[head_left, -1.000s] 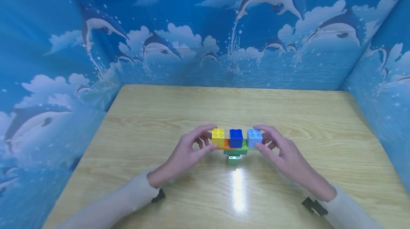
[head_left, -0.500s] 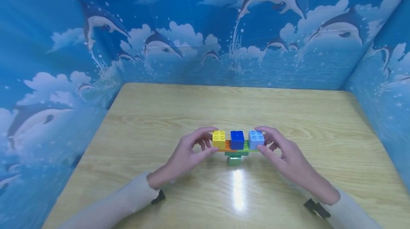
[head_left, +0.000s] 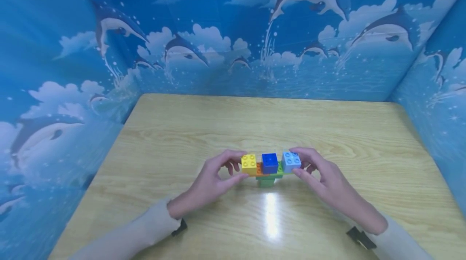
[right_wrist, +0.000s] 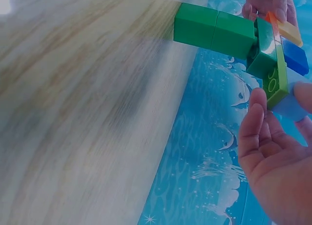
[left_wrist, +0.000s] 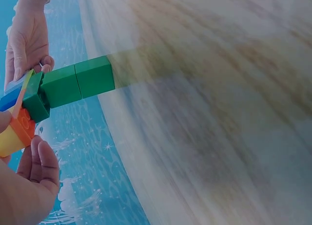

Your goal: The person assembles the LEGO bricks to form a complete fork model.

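Observation:
My left hand (head_left: 212, 179) pinches the yellow brick (head_left: 249, 165) at the left end of a toy brick assembly. At the other end, my right hand (head_left: 329, 179) pinches the light blue brick (head_left: 291, 162). A dark blue brick (head_left: 270, 163) sits between them. Beneath run an orange piece (left_wrist: 25, 119) and a lime green piece (right_wrist: 276, 86), with a dark green brick (left_wrist: 38, 99) under their middle. That brick meets the top of a column of two green bricks (left_wrist: 78, 81) standing on the table; whether it is fully seated I cannot tell.
The wood-grain table (head_left: 174, 122) carries a bright light reflection (head_left: 271, 215) in front of the column. Blue dolphin-print cloth walls (head_left: 225, 70) rise behind and at both sides.
Both hands have brought the upper assembly down and slightly nearer, over the green column. The column's top studs, visible earlier in the head view, are now covered.

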`<state>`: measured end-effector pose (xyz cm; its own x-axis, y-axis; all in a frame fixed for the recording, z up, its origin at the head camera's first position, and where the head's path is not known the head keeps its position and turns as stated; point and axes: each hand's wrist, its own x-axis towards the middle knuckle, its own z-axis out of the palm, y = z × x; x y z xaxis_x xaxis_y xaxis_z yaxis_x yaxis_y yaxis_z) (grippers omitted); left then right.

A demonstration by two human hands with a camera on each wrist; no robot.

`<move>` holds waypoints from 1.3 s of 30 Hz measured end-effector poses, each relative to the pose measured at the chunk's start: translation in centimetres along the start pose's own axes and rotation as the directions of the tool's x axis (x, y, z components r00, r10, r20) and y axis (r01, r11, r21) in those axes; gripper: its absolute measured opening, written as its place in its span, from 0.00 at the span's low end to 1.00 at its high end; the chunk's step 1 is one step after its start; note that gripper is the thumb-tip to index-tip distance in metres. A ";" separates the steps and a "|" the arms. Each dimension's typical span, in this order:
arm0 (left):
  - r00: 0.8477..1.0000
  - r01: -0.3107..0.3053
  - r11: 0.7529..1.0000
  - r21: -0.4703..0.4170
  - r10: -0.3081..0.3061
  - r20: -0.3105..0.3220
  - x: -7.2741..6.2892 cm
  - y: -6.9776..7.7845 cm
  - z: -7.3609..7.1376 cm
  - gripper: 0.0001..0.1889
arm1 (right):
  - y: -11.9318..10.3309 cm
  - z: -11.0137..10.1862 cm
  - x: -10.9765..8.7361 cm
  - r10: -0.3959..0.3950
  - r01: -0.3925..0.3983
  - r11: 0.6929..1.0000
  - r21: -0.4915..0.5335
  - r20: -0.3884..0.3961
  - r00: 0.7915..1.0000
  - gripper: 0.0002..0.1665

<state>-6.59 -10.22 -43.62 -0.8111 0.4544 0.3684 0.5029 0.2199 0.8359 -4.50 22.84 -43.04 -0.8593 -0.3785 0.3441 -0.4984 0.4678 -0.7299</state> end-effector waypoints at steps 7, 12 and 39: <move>0.998 -0.056 0.998 0.014 0.056 -0.004 -0.2 -0.1 0.2 0.28 | 0.3 0.2 -0.3 -0.081 0.081 0.997 -0.018 -0.024 0.996 0.35; 0.993 -0.115 0.993 0.029 0.115 0.003 -0.1 -0.5 0.3 0.28 | 0.5 0.3 -0.7 -0.112 0.110 0.993 -0.052 -0.039 0.993 0.38; 0.905 -0.412 0.801 0.435 0.415 0.093 0.6 -1.9 -0.4 0.39 | 0.6 1.2 -0.7 -0.210 0.202 0.953 -0.227 -0.014 0.977 0.34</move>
<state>-8.16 -10.72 -44.79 -0.4975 0.5828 0.6426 0.8667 0.3645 0.3404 -4.04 22.42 -44.45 -0.7367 -0.4573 0.4982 -0.6744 0.5509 -0.4916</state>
